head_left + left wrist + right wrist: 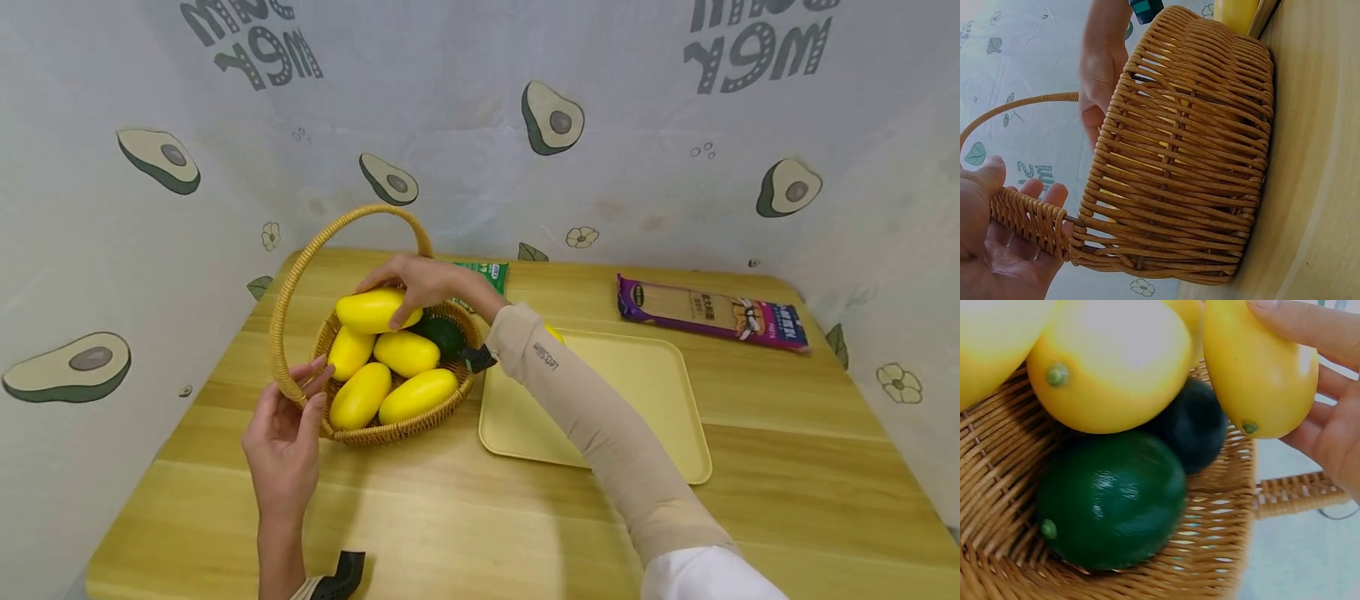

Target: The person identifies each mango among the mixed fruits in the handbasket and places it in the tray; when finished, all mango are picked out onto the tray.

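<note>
On a table (450, 533), fruit (405, 354) sits in a basket (397, 432) — tray (648, 396) to its right, packet (712, 312) behind-right of the tray.

table (450, 517): light yellow-brown, streaked with wood grain. basket (420, 431), toward the table's far left corner: golden tan, in a ribbed weave, with its handle (281, 308) wound in matching bands. yellow fruits (417, 396): plain bright yellow, with small green stem tips (1058, 374). dark fruit (442, 337): deep glossy green. tray (637, 392): uniform pale yellow. long packet (705, 312), by the table's far right corner: purple ends, tan middle, pale lettering. small packet (492, 273), near the far edge: green with white print. sleeve cover (607, 425): beige, dark lettering; the garment (705, 575) above it: white. strap (480, 359): black. backdrop (465, 83): greyish white, printed with cream-and-green avocados, cream flowers, green leaves and grey, white-dotted letters.
</note>
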A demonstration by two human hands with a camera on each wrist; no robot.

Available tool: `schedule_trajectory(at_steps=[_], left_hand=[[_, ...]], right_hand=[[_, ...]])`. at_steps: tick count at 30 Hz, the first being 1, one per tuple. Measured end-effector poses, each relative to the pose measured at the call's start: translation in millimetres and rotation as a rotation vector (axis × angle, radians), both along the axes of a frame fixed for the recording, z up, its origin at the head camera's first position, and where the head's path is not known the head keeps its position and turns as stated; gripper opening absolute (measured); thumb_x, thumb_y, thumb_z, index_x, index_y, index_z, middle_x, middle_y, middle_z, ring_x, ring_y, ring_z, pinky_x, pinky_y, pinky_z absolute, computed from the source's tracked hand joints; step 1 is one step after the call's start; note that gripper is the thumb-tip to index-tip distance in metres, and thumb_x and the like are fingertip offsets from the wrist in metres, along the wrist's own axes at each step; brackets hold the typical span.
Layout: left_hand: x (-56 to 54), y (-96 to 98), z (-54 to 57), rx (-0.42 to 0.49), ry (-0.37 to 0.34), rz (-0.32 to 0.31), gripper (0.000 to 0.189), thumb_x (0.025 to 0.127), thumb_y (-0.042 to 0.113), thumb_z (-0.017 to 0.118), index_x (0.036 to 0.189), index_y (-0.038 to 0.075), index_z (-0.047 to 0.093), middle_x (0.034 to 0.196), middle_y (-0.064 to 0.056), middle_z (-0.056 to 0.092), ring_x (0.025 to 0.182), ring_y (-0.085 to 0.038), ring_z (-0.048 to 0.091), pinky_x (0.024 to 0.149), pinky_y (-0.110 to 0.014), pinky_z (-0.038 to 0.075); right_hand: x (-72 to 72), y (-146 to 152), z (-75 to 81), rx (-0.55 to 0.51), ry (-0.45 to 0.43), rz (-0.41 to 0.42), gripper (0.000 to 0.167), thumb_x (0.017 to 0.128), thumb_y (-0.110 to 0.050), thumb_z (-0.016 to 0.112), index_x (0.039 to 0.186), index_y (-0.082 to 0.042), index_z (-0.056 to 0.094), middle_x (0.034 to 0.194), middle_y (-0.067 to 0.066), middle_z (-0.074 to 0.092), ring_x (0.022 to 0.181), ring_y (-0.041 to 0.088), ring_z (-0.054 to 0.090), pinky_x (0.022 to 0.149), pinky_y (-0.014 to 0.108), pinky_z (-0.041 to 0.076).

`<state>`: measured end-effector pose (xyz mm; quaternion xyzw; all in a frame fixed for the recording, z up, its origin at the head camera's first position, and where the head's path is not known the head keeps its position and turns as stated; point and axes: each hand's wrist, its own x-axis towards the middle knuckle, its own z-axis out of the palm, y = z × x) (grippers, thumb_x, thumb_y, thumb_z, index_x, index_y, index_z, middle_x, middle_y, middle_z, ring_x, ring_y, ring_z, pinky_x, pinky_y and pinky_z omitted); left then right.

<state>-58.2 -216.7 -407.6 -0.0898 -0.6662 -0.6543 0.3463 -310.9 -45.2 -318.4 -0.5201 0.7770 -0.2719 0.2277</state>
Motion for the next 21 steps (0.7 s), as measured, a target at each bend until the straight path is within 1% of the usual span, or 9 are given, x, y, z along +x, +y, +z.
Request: schedule_trajectory(at_steps=[4, 6, 9, 12, 15, 18, 21], left_hand=[[1.1, 1.2, -1.1, 0.01, 0.005, -0.018, 0.033, 0.101, -0.019, 0.059, 0.133, -0.02, 0.058, 0.136, -0.027, 0.069, 0.124, -0.024, 0.073, 0.11, -0.027, 0.055], [2.1, 1.2, -2.2, 0.008, 0.001, -0.019, 0.032, 0.101, -0.019, 0.058, 0.134, -0.02, 0.058, 0.136, -0.027, 0.069, 0.124, -0.024, 0.073, 0.11, -0.026, 0.055], [3.4, 1.2, -3.2, 0.003, 0.003, -0.019, 0.033, 0.101, -0.019, 0.058, 0.134, -0.02, 0.058, 0.136, -0.027, 0.069, 0.124, -0.023, 0.073, 0.109, -0.025, 0.055], [5.4, 1.3, -3.5, -0.003, 0.0, -0.014, 0.032, 0.102, -0.019, 0.058, 0.134, -0.02, 0.059, 0.137, -0.027, 0.069, 0.124, -0.022, 0.073, 0.106, -0.021, 0.056], [6.0, 0.7, -2.6, 0.004, 0.005, -0.015, 0.032, 0.102, -0.018, 0.058, 0.134, -0.02, 0.058, 0.137, -0.026, 0.068, 0.124, -0.022, 0.073, 0.103, -0.02, 0.056], [4.8, 0.0, -1.6, 0.015, 0.021, -0.025, 0.033, 0.101, -0.019, 0.058, 0.134, -0.021, 0.058, 0.138, -0.026, 0.069, 0.124, -0.022, 0.073, 0.106, -0.021, 0.056], [2.9, 0.2, -0.8, 0.022, 0.039, -0.044, 0.033, 0.101, -0.021, 0.057, 0.134, -0.022, 0.057, 0.137, -0.027, 0.068, 0.124, -0.023, 0.073, 0.108, -0.023, 0.055]], right_hand=[[6.3, 8, 7.1, 0.006, 0.034, 0.007, 0.073, 0.092, -0.013, 0.088, 0.157, -0.006, 0.056, 0.159, 0.01, 0.057, 0.144, 0.025, 0.055, 0.12, 0.03, 0.046], [11.3, 12, 11.4, 0.003, 0.052, 0.021, 0.072, 0.093, -0.015, 0.088, 0.157, -0.007, 0.055, 0.159, 0.009, 0.057, 0.144, 0.024, 0.056, 0.119, 0.03, 0.047], [22.5, 23, 21.1, -0.004, 0.096, 0.053, 0.072, 0.093, -0.017, 0.088, 0.157, -0.007, 0.056, 0.159, 0.008, 0.057, 0.142, 0.023, 0.057, 0.116, 0.029, 0.049], [36.6, 36, 32.7, -0.003, 0.129, 0.073, 0.073, 0.093, -0.02, 0.088, 0.157, -0.008, 0.056, 0.16, 0.007, 0.057, 0.143, 0.021, 0.056, 0.115, 0.029, 0.048], [50.1, 50, 43.1, 0.01, 0.148, 0.079, 0.073, 0.094, -0.022, 0.088, 0.158, -0.009, 0.055, 0.16, 0.006, 0.057, 0.143, 0.02, 0.056, 0.117, 0.03, 0.047], [61.8, 65, 48.5, 0.018, 0.161, 0.076, 0.072, 0.095, -0.022, 0.087, 0.158, -0.007, 0.055, 0.158, 0.007, 0.058, 0.139, 0.02, 0.059, 0.115, 0.033, 0.049], [70.4, 85, 48.1, 0.018, 0.181, 0.074, 0.072, 0.096, -0.023, 0.086, 0.158, -0.004, 0.054, 0.158, 0.009, 0.059, 0.138, 0.022, 0.06, 0.116, 0.036, 0.049]])
